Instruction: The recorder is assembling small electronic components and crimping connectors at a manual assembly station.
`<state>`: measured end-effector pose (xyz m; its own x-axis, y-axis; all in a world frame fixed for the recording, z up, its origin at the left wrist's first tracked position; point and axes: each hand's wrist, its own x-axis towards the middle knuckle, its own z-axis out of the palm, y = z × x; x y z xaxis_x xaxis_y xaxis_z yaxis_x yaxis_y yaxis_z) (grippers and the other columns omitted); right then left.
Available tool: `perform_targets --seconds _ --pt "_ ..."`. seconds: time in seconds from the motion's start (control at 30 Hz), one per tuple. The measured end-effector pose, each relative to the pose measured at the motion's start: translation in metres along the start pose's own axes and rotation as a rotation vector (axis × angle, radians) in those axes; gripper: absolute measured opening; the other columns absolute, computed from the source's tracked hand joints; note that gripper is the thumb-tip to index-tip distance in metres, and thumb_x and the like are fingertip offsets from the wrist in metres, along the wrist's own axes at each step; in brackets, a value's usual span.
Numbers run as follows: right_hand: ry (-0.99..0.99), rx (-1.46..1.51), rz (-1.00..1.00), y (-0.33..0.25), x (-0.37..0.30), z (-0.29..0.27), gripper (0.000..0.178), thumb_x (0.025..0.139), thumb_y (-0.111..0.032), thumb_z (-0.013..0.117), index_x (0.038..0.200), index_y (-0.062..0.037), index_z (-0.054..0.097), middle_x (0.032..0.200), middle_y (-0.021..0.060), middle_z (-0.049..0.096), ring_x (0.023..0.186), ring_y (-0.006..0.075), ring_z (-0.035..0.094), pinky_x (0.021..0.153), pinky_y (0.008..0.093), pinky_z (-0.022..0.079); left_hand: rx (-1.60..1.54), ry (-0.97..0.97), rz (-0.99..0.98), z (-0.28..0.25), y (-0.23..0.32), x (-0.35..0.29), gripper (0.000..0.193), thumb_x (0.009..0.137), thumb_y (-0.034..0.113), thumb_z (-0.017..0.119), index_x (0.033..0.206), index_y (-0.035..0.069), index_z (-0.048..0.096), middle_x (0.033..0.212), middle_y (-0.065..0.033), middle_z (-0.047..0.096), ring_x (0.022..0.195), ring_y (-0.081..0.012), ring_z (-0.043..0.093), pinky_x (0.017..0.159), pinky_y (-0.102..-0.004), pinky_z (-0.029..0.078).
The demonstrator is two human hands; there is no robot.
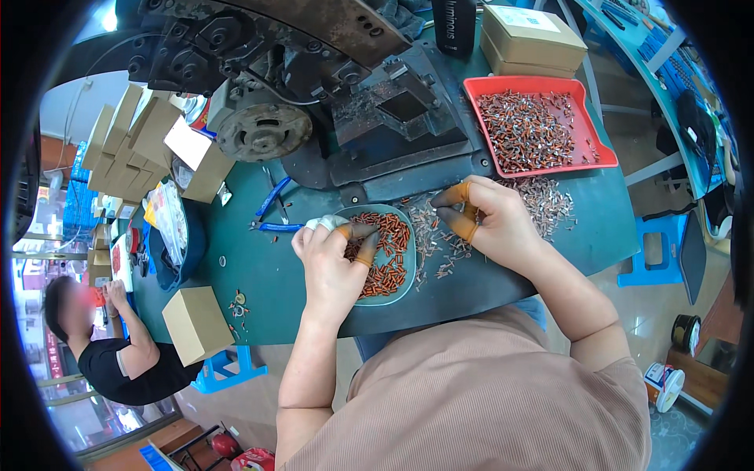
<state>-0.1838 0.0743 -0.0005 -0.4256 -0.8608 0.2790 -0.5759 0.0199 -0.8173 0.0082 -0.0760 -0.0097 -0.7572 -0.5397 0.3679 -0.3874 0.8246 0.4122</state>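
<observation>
Over a green tray (411,271) of small copper-coloured cylindrical parts (383,280) is my left hand (330,255). Its thumb and index fingertips come together in a pinch; anything between them is too small to make out. Orange finger covers with darkened tips sit on both hands, and white material wraps another left finger. To the right, my right hand (491,216) hovers over loose silver pin-like pieces (449,255), its thumb and forefinger closed together near the tray's far right corner. What that pinch holds cannot be made out. More silver pieces (552,206) lie beyond this hand.
A dark press machine (400,118) stands ahead. At its right is a red tray (605,154) heaped with metal and copper-coloured parts. Blue-handled pliers (275,196), a blue bin (191,239) and a cardboard box (196,323) are leftward. A person (129,349) sits at the left.
</observation>
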Motion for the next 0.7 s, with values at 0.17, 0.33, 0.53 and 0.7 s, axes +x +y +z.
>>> perform_targets --seconds 0.17,0.33,0.53,0.7 --pt "-0.078 0.191 0.162 -0.015 0.000 0.008 0.014 0.083 -0.003 0.069 0.097 -0.0010 0.067 0.082 0.0042 0.062 0.065 0.0086 0.056 0.058 0.0239 0.046 -0.609 -0.017 -0.299 -0.014 0.007 -0.009 0.010 0.077 0.004 0.073 0.086 0.007 0.070 0.085 -0.0030 0.061 0.087 -0.0173 0.056 0.084 -0.0320 0.041" --pt "-0.372 0.820 0.543 -0.028 0.004 0.024 0.021 0.087 -0.016 0.070 0.101 -0.0005 0.068 0.080 0.0031 0.066 0.068 0.0078 0.059 0.060 0.0239 0.047 -0.945 -0.031 -0.278 -0.015 0.014 -0.014 0.014 0.078 -0.003 0.070 0.091 0.002 0.067 0.093 -0.0038 0.060 0.087 -0.0141 0.056 0.080 -0.0273 0.045" --pt "-0.408 1.055 0.758 -0.028 0.007 0.033 0.012 0.086 -0.013 0.070 0.095 -0.0044 0.066 0.074 -0.0010 0.061 0.057 0.0046 0.050 0.051 0.0197 0.039 -0.836 0.059 -0.192 -0.008 0.026 -0.013 0.019 0.078 -0.001 0.072 0.096 0.003 0.067 0.096 -0.0047 0.057 0.091 -0.0167 0.055 0.082 -0.0286 0.044" --pt "-0.331 1.246 0.820 -0.023 0.002 0.023 0.008 0.086 -0.011 0.067 0.091 -0.0077 0.062 0.066 -0.0036 0.055 0.052 0.0034 0.046 0.048 0.0183 0.035 -0.323 0.156 0.103 -0.007 0.036 -0.009 0.033 0.069 0.009 0.078 0.101 0.010 0.069 0.095 -0.0049 0.058 0.088 -0.0253 0.053 0.083 -0.0359 0.039"
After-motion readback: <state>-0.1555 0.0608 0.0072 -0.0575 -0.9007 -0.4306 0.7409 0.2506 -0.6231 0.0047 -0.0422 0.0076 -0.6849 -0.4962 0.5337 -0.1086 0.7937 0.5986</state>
